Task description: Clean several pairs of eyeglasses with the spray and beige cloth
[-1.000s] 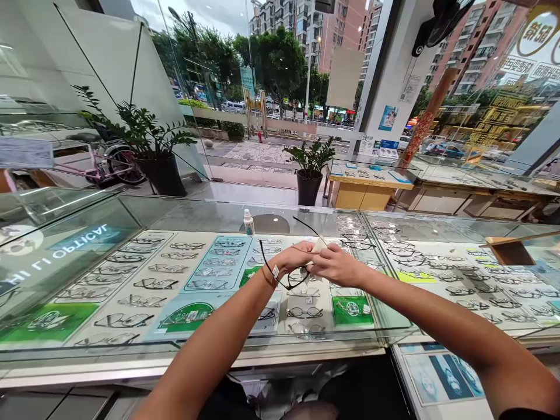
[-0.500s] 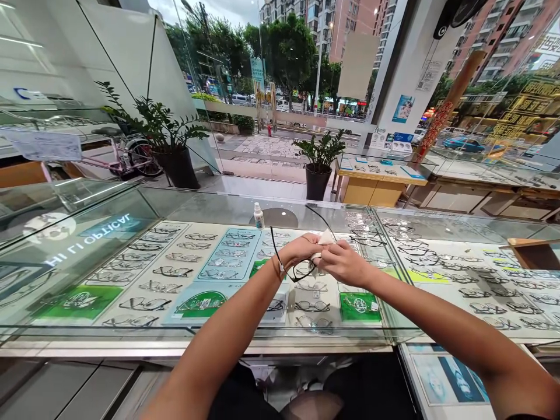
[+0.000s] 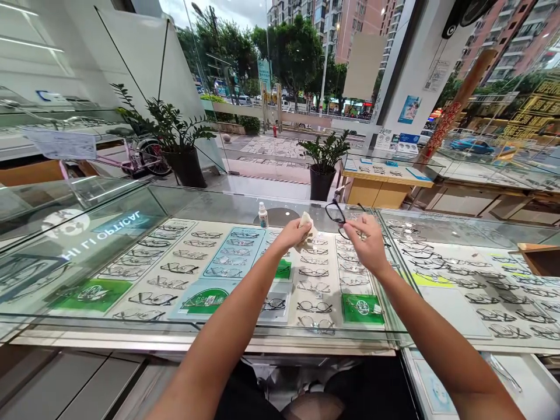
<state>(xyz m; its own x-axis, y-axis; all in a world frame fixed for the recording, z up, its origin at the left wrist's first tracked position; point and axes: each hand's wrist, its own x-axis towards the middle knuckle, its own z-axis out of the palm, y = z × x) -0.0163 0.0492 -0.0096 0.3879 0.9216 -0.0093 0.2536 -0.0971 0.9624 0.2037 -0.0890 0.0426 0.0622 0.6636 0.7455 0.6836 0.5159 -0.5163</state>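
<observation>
My left hand [image 3: 294, 234] pinches a crumpled pale cloth [image 3: 307, 232] above the glass display case [image 3: 210, 204]. To its right, my right hand [image 3: 366, 240] is closed on a pair of dark-framed glasses [image 3: 335, 212], whose lenses point up and to the left. The cloth and the glasses are apart. Just behind my left hand, a small white spray bottle [image 3: 263, 216] stands upright on the glass top. Rows of eyeglasses [image 3: 315, 306] lie inside the case beneath both hands.
Potted plants [image 3: 321, 184] stand beyond the case, before a large window. A wooden display table [image 3: 371, 191] is at the back right. At the lower right, a drawer [image 3: 516, 379] stands open beside my right forearm. Green cards [image 3: 362, 315] lie among the displayed glasses.
My hands have moved apart. The glasses have gone right and turned in my right hand, while the cloth stays in my left. The camera view has shifted slightly.
</observation>
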